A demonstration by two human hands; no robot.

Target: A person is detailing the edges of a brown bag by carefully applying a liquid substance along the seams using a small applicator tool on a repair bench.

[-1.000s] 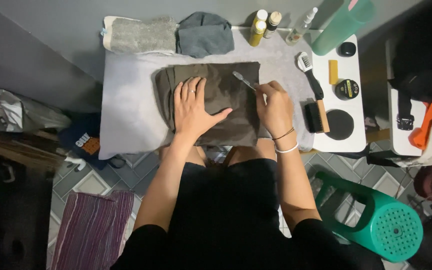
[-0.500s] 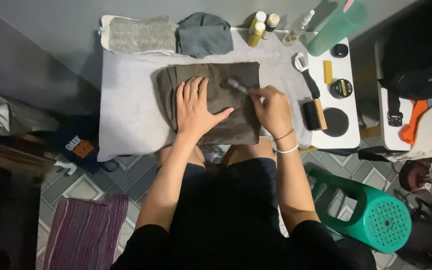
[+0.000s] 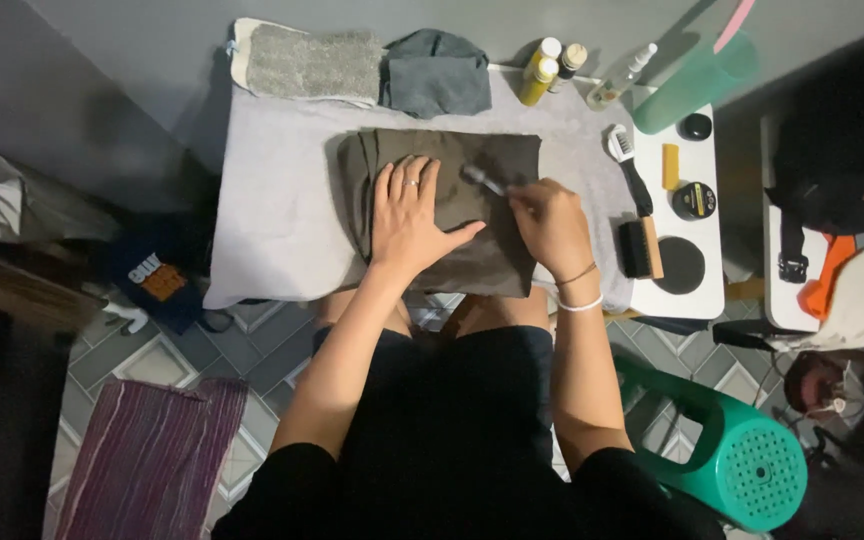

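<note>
Two hands worked on a folded olive-brown cloth (image 3: pixel 452 205) lying on a grey-covered table (image 3: pixel 282 220).

The left hand (image 3: pixel 410 215) lay flat and released on the cloth, fingers spread, pressing it down, forearm reaching straight out from the body. The right hand (image 3: pixel 552 222) was curled around the handle of a small blurred brush (image 3: pixel 484 180), its head touching the cloth just beside the left fingertips; thin bands circled the right wrist. Along the table's far edge lay a pale grey towel (image 3: pixel 312 62) and a darker grey folded cloth (image 3: pixel 439 75), touching. Near them stood two yellow bottles (image 3: pixel 542 72) with pale caps and a clear spray bottle (image 3: pixel 620 78). On the white side table (image 3: pixel 697 290) sat a long-handled brush (image 3: pixel 629 165), a block brush (image 3: pixel 640 248), a small yellow bar (image 3: pixel 670 166), a round black tin (image 3: pixel 694 200) and a black disc (image 3: pixel 680 265). A green stool (image 3: pixel 742 460) stood at the person's right.
</note>
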